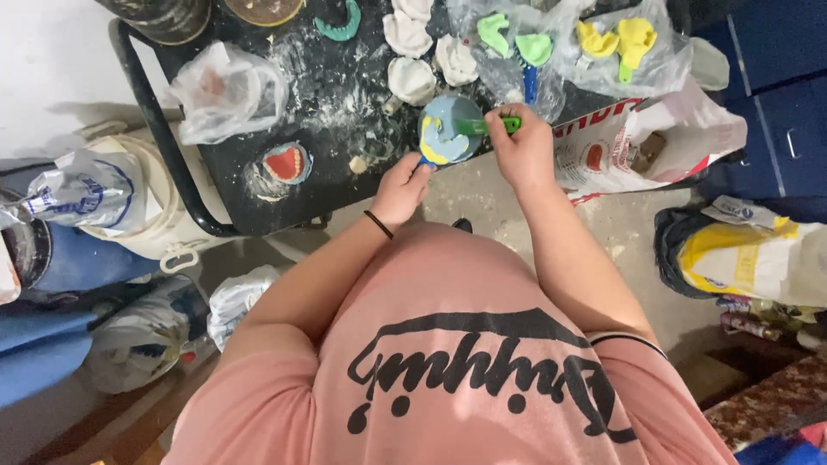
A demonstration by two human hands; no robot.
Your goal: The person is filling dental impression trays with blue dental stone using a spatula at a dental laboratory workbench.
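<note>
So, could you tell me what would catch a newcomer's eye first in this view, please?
Probably the blue mixing bowl at the near edge of the dusty black table, with the left hand under it and the right hand working a green-handled tool in it. Beyond it lie white plaster casts and bags of yellow and green trays; a red and pink denture model sits to the left.
</note>
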